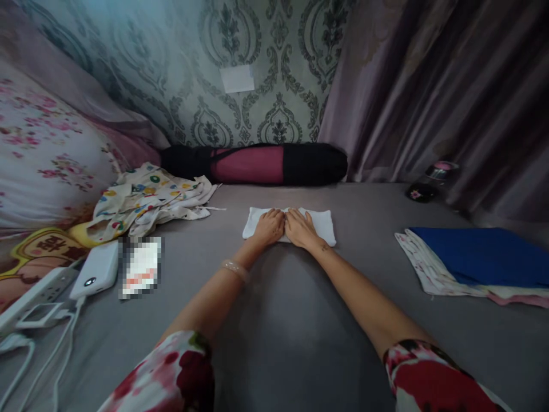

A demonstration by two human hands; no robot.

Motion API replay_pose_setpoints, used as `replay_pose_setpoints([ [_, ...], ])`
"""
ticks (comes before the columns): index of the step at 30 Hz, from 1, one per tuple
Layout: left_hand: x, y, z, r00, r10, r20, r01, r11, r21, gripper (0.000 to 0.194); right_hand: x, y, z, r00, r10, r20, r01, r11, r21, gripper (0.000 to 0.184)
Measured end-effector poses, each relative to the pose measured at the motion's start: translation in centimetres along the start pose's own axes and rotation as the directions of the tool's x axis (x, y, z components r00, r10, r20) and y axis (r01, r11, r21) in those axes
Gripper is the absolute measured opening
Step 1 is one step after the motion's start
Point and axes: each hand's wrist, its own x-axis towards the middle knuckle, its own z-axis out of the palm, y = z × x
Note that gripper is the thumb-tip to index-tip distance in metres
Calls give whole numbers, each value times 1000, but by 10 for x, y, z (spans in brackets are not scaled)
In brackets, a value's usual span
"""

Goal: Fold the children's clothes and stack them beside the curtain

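Observation:
A small folded white cloth [321, 223] lies on the grey bed sheet [283, 320] ahead of me. Both my hands rest flat on its middle, side by side and touching. My left hand [269, 226] has its fingers stretched out over the cloth, and a pale bangle sits on that wrist. My right hand [299, 228] lies the same way, fingers spread flat. Neither hand grips the cloth.
A black-and-maroon rolled mat bag [257, 163] lies along the patterned wall. A crumpled printed garment [146, 203] is at the left, with a white power bank [96, 270], a power strip [30, 294] and cables. Folded blue and floral cloths [480, 260] lie at the right, by curtains.

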Motion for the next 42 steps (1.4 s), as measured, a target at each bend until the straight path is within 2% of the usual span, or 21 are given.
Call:
replay_pose_setpoints([
  [3, -1, -7, 10, 999, -39, 26, 39, 999, 0, 44, 2, 4, 9, 999, 25, 28, -24, 1000, -8, 49],
  [6, -3, -9, 16, 997, -75, 35, 75, 997, 1, 48, 1, 7, 16, 1000, 29, -6, -29, 999, -20, 50],
  [11, -4, -6, 14, 995, -85, 54, 85, 996, 8, 50, 1, 10, 18, 1000, 14, -15, -14, 1000, -26, 50],
  [15, -4, -9, 13, 991, -128, 43, 126, 991, 39, 52, 0, 18, 16, 999, 48, -1, -48, 998, -44, 52],
  [20, -8, -24, 14, 979, -205, -4, 205, 973, 105, 55, -6, 27, 10, 996, 89, 9, -88, 993, -73, 55],
  [25, -16, -45, 9, 957, -277, 81, 272, 960, 71, 57, -11, 32, 5, 992, 124, 2, -123, 986, -114, 59],
  [28, -21, -57, 9, 954, -275, 115, 274, 961, 31, 58, -14, 39, 4, 987, 160, -8, -159, 977, -142, 61],
  [32, -25, -68, 13, 963, -251, 101, 252, 968, -1, 59, -22, 58, 0, 978, 209, 3, -206, 966, -156, 60],
  [37, -25, -71, 16, 963, -248, 107, 250, 968, -11, 60, -30, 76, 0, 962, 270, -28, -271, 949, -159, 60],
  [42, -25, -70, 15, 963, -242, 120, 244, 970, -5, 60, -31, 78, 5, 955, 293, -46, -296, 944, -147, 60],
])
